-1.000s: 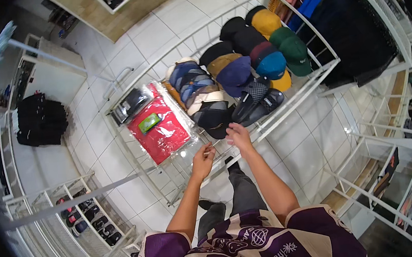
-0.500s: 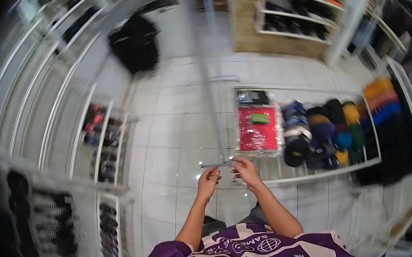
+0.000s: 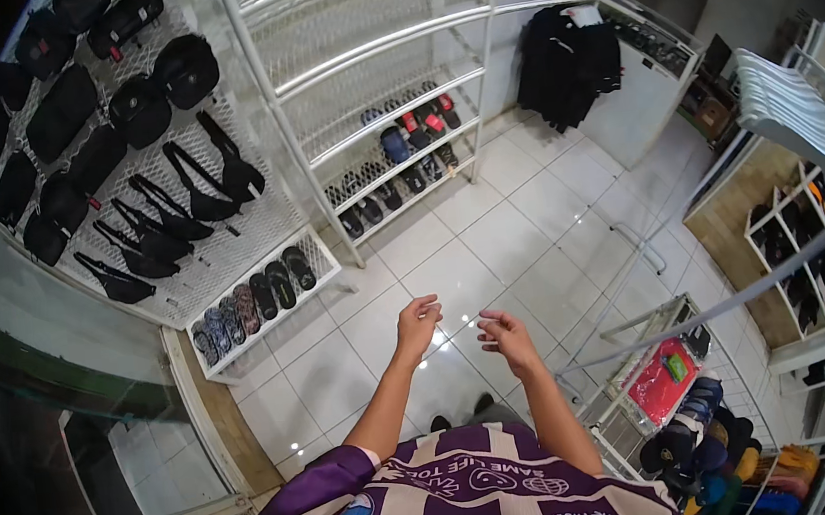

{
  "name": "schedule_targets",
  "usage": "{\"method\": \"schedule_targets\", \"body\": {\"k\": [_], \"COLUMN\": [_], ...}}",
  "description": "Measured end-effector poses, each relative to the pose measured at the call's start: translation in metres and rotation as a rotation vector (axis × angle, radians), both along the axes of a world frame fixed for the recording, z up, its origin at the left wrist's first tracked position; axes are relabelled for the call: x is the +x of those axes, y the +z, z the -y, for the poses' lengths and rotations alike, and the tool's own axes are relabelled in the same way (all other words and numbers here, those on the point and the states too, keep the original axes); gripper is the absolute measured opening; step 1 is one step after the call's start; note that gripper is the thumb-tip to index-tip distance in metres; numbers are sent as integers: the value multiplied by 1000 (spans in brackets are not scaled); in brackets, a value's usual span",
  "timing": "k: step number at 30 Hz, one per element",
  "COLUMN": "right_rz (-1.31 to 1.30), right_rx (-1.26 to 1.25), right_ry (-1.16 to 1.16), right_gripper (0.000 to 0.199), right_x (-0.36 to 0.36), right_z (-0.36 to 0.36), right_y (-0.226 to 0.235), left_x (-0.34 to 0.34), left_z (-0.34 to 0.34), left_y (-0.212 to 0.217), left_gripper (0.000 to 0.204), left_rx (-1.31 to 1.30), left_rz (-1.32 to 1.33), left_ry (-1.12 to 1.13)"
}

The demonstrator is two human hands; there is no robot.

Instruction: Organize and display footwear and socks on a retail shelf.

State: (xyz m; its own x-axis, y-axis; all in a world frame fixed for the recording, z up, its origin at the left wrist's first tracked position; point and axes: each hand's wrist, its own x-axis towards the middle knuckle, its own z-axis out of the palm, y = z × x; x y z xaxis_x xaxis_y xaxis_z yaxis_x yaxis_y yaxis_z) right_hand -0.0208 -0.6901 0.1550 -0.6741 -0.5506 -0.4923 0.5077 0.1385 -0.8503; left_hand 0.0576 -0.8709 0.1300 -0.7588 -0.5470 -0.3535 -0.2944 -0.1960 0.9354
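Note:
Both my hands are raised in front of me over the tiled floor (image 3: 455,283), a short gap between them. My left hand (image 3: 418,329) holds nothing; its fingers are loosely bent and stand apart. The fingers of my right hand (image 3: 510,340) are also half bent and apart, with nothing seen in them. To the right of that hand is a metal rail stand (image 3: 633,347), with its bar running off toward the right. White hangers (image 3: 797,111) hang at its far end. My hands are not touching the stand.
At left, black bags (image 3: 138,113) hang on a mesh wall above a low white shelf of sandals (image 3: 264,298). A white tiered rack (image 3: 389,34) stands ahead, with black clothes (image 3: 568,65) beyond. Right, a red packet (image 3: 659,382) and caps (image 3: 698,439) lie on a low display.
The view has turned left, so the cap display and rail stand now sit farther right. My hands, earlier close to the stand's base, are now over bare tiles and slightly farther apart.

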Motion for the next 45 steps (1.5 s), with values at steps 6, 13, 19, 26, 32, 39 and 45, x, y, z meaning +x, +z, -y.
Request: {"method": "schedule_targets", "body": {"k": [6, 13, 19, 26, 32, 39, 45], "right_rz": [-21, -4, -296, -677, -867, -661, -787], "right_rx": [73, 114, 170, 176, 160, 147, 102], "right_ry": [111, 159, 131, 145, 259, 114, 74], "right_gripper": [31, 28, 21, 30, 51, 46, 36], "right_x": [-62, -174, -316, -446, -497, -508, -521], "right_z": [76, 173, 295, 436, 503, 535, 535], "right_y": [-19, -87, -219, -301, -338, -341, -369], "left_x": [-34, -120, -248, -388, -451, -466, -468], "left_z": [53, 130, 217, 327, 391, 407, 403], "left_y": [-1, -48, -149, -246, -293, -320, -303], "left_gripper": [33, 28, 24, 33, 47, 55, 54], "left_rx": [15, -89, -243, -211, -235, -233, 11], "left_rz": [-51, 22, 81, 161, 66, 43, 49], "left_ry": [50, 97, 59, 13, 119, 217, 229]}}
